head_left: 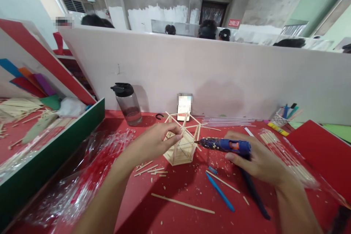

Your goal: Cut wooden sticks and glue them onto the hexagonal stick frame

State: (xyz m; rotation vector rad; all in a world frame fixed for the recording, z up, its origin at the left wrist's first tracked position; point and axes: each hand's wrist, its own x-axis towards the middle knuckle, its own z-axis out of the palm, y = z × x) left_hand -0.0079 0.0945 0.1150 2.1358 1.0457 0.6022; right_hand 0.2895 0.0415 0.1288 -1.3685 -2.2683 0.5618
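Note:
A small many-sided frame of wooden sticks (179, 159) stands upright on the red table, with a slatted floor and thin posts. My left hand (160, 137) reaches in from the left, thumb and forefinger pinched on a stick at the frame's upper part; the exact grip is partly hidden. In my right hand (255, 161) is a blue hot glue gun (225, 145), its dark nozzle pointing left and meeting or nearly meeting the frame's right side. The gun's dark cord or handle part slants down below the hand. A lit phone (184, 108) leans on the partition behind the frame.
Nearer me lie a blue pen (220, 192), a long stick (182, 203) and short cut sticks (149, 170). A water bottle (128, 106) stands back left, beside plastic wrapping (101, 164). Bagged sticks (287, 159) and a pen holder (279, 117) are right. A white partition (170, 65) rises behind.

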